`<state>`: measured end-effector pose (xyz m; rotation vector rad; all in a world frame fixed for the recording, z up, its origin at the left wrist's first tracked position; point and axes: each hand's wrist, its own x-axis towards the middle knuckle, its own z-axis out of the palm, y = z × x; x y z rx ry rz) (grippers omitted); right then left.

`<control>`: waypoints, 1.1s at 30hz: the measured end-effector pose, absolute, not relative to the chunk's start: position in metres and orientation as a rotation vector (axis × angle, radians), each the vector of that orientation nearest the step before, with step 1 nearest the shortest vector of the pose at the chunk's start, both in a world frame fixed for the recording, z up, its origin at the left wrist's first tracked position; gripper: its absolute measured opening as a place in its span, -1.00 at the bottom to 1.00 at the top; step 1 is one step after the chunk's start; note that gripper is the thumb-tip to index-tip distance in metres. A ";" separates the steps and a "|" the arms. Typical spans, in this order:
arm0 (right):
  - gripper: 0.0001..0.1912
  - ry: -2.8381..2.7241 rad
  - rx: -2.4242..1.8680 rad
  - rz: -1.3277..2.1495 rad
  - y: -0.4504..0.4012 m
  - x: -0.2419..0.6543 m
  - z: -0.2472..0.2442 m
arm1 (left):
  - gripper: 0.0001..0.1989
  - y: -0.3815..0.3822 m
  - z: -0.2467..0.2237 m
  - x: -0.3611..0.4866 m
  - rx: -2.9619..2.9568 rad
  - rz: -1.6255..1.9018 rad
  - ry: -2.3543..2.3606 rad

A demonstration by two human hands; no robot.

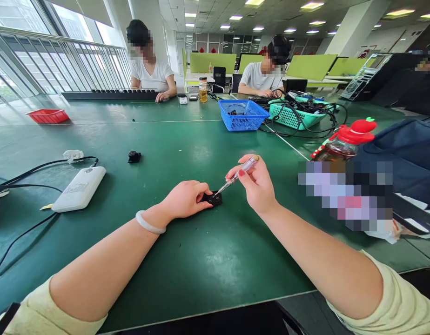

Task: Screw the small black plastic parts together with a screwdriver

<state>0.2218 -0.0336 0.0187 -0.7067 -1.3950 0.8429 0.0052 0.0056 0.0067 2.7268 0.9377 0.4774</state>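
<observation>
On the green tabletop (215, 260) lies a small black part (217, 199), pinched at its left end by my left hand (187, 199). Its exact kind is too small to make out. My right hand (258, 186) grips a screwdriver (248, 164) with a clear handle, held at a slant. The metal tip points down-left and meets the top of the black part, close to my left fingertips. Another small black piece (134, 157) rests farther off to the left, apart from both hands.
At left are a white power bank (80, 188) with black cables and a red tray (48, 116). A blue basket (243, 116) and a green basket (298, 115) with tangled cables stand beyond. A red-capped bottle (347, 142) and dark bag (406, 158) sit right. Two people work across the table.
</observation>
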 end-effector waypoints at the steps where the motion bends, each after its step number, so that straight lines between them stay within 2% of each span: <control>1: -0.68 -1.400 -0.712 0.848 -0.033 0.222 0.019 | -0.76 0.006 0.007 0.005 2.728 0.476 0.937; 33: -0.68 -1.446 -0.711 0.847 -0.031 0.222 0.017 | -0.76 0.006 0.006 0.004 2.742 0.506 0.876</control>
